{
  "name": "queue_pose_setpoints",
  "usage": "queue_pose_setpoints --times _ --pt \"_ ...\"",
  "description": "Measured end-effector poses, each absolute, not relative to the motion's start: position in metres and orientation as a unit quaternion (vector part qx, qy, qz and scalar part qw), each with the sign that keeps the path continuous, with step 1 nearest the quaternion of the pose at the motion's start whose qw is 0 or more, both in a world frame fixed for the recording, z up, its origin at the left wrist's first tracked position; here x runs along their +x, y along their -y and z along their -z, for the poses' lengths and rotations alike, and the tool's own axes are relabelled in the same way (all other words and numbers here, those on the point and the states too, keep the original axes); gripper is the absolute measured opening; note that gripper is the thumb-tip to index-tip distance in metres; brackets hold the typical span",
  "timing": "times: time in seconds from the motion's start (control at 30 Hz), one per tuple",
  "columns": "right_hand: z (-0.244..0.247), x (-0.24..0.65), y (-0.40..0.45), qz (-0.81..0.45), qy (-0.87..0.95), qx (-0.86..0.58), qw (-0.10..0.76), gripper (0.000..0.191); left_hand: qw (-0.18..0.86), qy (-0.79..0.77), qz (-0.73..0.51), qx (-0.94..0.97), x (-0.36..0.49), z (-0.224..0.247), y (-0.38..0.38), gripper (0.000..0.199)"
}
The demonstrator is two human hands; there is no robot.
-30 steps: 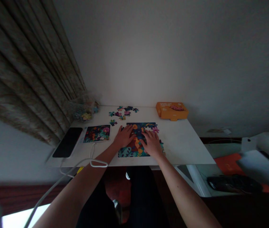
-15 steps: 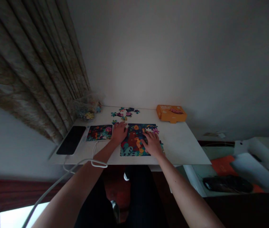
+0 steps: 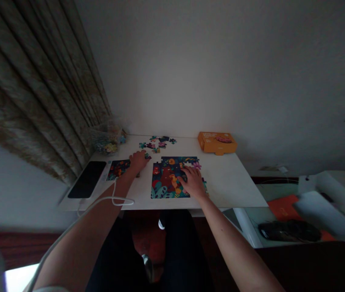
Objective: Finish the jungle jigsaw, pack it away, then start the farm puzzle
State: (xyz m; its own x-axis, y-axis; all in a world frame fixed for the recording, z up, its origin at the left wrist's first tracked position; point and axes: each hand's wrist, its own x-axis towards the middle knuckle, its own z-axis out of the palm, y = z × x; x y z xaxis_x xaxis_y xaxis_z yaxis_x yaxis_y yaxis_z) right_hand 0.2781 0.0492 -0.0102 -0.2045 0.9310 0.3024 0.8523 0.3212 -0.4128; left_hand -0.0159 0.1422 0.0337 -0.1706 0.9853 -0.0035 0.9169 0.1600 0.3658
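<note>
A partly joined jigsaw puzzle (image 3: pixel 168 178) lies on the white table (image 3: pixel 227 178), with a gap near its upper right. My right hand (image 3: pixel 193 180) rests over the puzzle's right part, fingers spread. Over the top right of the printed picture card (image 3: pixel 119 168) is my left hand (image 3: pixel 138 161), its fingertips near a dark loose piece (image 3: pixel 148 156); whether it holds anything is too small to tell. Several loose puzzle pieces (image 3: pixel 162 144) are scattered behind the hands, toward the wall.
An orange box (image 3: pixel 217 143) stands at the back right. A clear bag of pieces (image 3: pixel 107 142) is at the back left. A black phone (image 3: pixel 87 179) lies at the left edge, and a white cable (image 3: pixel 123 199) crosses my left forearm.
My left hand has moved left, off the puzzle's left edge and onto the card's side, near the loose pieces. My right hand has stayed over the puzzle.
</note>
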Motion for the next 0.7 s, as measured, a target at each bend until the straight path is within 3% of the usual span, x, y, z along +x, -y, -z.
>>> queue_pose_setpoints --times 0.07,0.23,0.37,0.5,0.7 --pt "0.014 0.281 -0.053 -0.118 0.752 -0.574 0.303 0.038 0.173 -0.745 -0.204 0.612 -0.017 -0.039 -0.147 0.049" --pt "0.005 0.299 -0.062 -0.284 0.580 -0.572 0.505 0.047 0.238 -0.691 -0.314 0.606 0.005 -0.048 -0.130 0.015" --pt "-0.016 0.325 -0.046 -0.372 0.427 -0.524 0.636 0.048 0.423 -0.569 -0.487 0.509 0.055 -0.045 -0.079 0.023" --pt "-0.023 0.331 -0.002 -0.458 0.387 -0.517 0.611 0.049 0.556 -0.503 -0.513 0.419 0.117 -0.036 -0.017 0.037" --pt "-0.005 0.308 0.049 -0.491 0.398 -0.516 0.578 0.049 0.597 -0.443 -0.556 0.372 0.188 -0.014 0.029 0.036"
